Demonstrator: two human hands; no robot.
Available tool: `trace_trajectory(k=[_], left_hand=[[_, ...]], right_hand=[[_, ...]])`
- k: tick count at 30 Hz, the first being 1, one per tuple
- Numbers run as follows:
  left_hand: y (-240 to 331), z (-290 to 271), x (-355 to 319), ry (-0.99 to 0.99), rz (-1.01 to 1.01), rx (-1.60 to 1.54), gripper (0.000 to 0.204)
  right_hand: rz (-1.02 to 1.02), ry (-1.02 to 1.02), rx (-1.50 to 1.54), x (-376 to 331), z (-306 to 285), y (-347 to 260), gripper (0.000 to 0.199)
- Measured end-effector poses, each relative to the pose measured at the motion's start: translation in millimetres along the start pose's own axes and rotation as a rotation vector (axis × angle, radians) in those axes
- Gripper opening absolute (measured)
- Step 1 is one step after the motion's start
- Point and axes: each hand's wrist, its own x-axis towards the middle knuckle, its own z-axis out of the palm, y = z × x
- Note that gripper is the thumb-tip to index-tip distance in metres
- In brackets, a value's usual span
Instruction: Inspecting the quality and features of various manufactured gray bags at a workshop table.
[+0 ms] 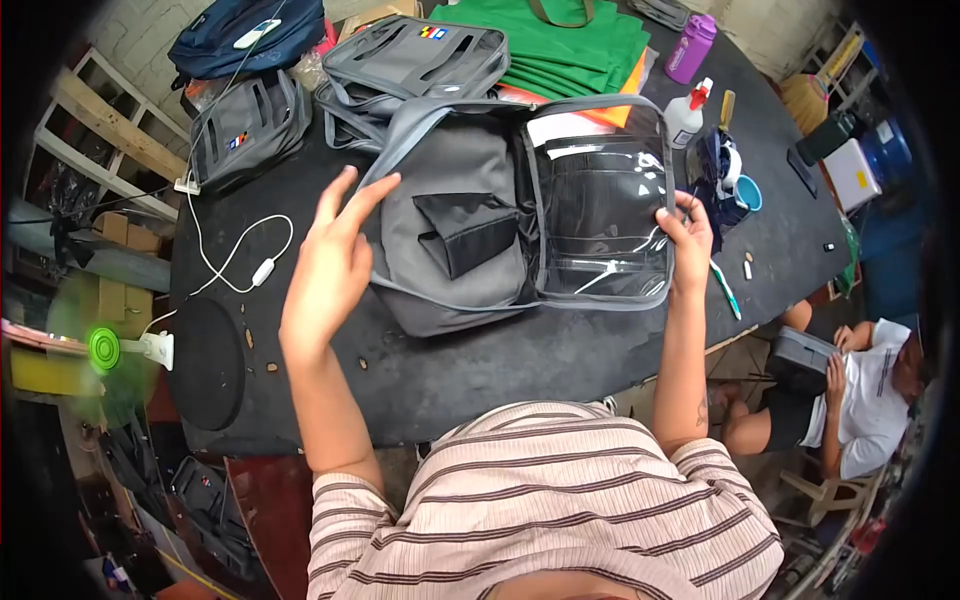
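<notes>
A grey fabric bag (pixel 440 180) lies unzipped on the black table, its lid folded out to the right. Clear plastic (pixel 600 220) fills the lid inside a grey rim. Within the bag's main compartment sits a folded black fabric piece (pixel 470 235). My right hand (pixel 690 235) pinches the outer edge of the lid between thumb and fingers. At the bag's left side, my left hand (pixel 330 250) is raised with its fingers spread; whether it touches the edge I cannot tell.
More grey bags (pixel 415 60) and green fabric bags (pixel 570 45) are piled behind. A spray bottle (pixel 688 115) and purple bottle (pixel 690 48) stand at the back right. A white cable (pixel 215 265) crosses the left side, near a green fan (pixel 105 348). Another person (pixel 860 400) sits at the right.
</notes>
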Motion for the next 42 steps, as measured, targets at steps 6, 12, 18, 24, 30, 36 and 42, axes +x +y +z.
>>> trace_trajectory(k=[6,12,18,24,30,36,42], left_hand=[[-11,8,28,-0.068,-0.004,-0.266,0.063],[-29,15,38,-0.096,-0.043,-0.329,0.065],[-31,14,36,-0.098,-0.021,-0.409,0.062],[-16,11,37,-0.142,0.022,-0.417,0.055],[2,13,42,-0.106,0.057,-0.377,0.059],[9,-22,72,-0.160,0.169,-0.193,0.062],[28,3,92,0.095,0.316,1.149,0.030]], right_hand=[[-0.009,0.009,-0.036,-1,3,-5,0.028],[-0.027,-0.008,-0.054,-3,6,-11,0.027],[-0.021,-0.003,-0.087,-3,-2,-7,0.027],[-0.012,-0.004,-0.113,1,-15,-3,0.029],[0.004,0.032,-0.147,2,-28,6,0.029],[0.125,0.004,-0.237,-11,-26,22,0.037],[0.189,-0.097,-0.268,-68,15,63,0.044]])
